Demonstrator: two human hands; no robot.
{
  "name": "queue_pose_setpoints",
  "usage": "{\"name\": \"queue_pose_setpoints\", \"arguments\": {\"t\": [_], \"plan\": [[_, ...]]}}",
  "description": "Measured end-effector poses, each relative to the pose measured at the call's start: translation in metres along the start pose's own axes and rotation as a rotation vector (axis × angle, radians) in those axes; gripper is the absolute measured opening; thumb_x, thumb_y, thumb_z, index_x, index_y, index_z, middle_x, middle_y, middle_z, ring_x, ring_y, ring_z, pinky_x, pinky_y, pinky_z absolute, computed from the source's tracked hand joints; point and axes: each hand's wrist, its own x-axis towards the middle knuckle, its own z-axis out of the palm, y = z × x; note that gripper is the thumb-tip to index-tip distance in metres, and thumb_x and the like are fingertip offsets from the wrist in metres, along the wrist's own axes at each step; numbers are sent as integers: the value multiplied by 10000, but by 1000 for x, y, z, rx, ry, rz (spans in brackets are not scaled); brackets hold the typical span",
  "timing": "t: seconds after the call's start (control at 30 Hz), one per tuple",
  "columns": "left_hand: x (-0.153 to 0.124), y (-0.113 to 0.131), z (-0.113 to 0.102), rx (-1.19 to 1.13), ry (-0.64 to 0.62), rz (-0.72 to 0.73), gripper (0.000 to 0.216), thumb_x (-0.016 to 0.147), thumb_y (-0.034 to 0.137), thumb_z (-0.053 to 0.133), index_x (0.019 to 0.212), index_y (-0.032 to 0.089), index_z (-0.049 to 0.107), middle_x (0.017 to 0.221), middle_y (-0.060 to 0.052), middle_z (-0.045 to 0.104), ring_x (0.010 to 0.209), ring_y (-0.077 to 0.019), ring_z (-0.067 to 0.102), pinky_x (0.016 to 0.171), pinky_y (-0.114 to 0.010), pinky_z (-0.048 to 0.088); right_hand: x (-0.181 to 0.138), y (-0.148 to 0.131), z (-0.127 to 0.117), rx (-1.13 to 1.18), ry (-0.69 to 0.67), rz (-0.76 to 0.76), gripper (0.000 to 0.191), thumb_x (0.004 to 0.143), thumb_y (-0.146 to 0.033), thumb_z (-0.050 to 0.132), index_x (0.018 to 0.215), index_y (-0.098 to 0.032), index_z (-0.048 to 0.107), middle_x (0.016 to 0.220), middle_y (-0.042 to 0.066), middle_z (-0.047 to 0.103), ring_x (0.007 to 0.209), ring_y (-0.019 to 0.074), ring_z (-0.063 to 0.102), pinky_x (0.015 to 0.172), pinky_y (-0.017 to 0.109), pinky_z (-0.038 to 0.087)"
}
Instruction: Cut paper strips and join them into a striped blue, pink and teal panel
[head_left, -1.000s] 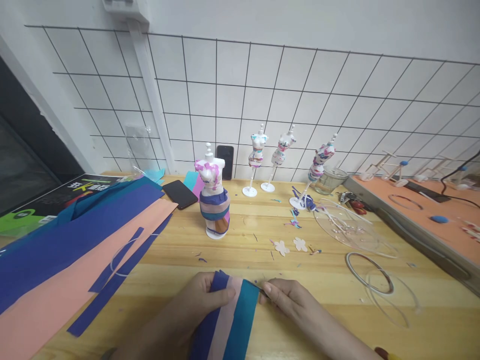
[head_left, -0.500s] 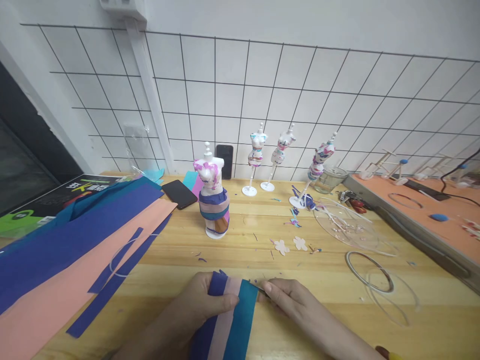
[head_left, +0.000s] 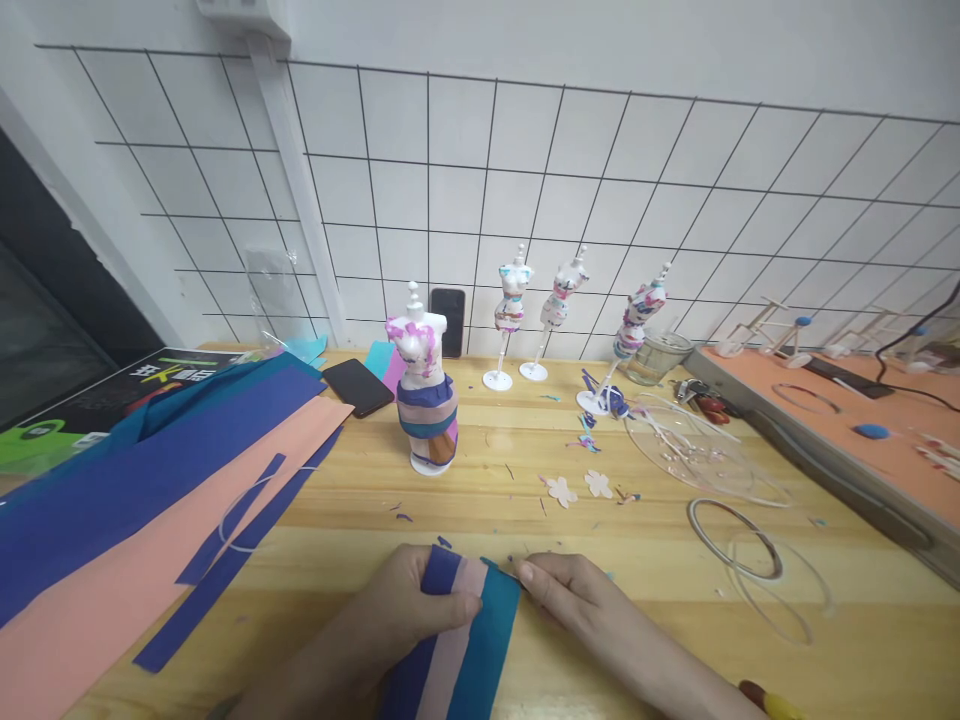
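Note:
My left hand (head_left: 424, 600) is closed on a striped sheet (head_left: 491, 625) of navy, pale pink and teal bands, with the thumb on top. At the sheet's upper right corner my right hand (head_left: 566, 595) is closed in a pinch. A thin dark tool tip (head_left: 513, 577) shows at its fingertips, beside the teal edge; the rest of the tool is hidden. A teal sliver (head_left: 489, 563) lifts along the top edge. A navy scrap (head_left: 444, 542) lies just beyond the sheet. Ahead stands a small white dress form (head_left: 422, 350) wrapped in coloured bands.
Long navy (head_left: 247, 405) and pink (head_left: 172, 530) sheets cover the left side, near a black phone (head_left: 358, 387). Three thin dress forms (head_left: 512, 300) stand at the back. Flower cut-outs (head_left: 561, 491), a plastic disc (head_left: 697, 450) and rings (head_left: 739, 540) lie to the right.
The navy scrap, at the sheet's top edge before, now appears apart from it. The teal sliver has begun to lift. My right hand has moved slightly left and up.

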Motion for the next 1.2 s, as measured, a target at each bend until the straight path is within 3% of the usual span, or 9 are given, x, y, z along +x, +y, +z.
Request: {"name": "queue_pose_setpoints", "arguments": {"t": [0.33, 1.2], "plan": [[-1, 3, 0, 26, -44, 20, 320, 585, 381, 767, 770, 125, 718, 680, -41, 689, 735, -249, 635, 706, -339, 480, 2, 0, 3, 31, -19, -31, 459, 926, -539, 374, 625, -196, 429, 635, -51, 312, 596, 110, 288, 559, 231, 295], [-2, 3, 0, 48, -23, 1, 306, 595, 376, 764, 775, 132, 719, 660, -36, 681, 702, -232, 631, 685, -323, 484, 5, 7, 6, 10, -2, -28, 466, 920, -548, 372, 605, -205, 385, 614, -60, 273, 568, 104, 253, 534, 230, 271]]}}
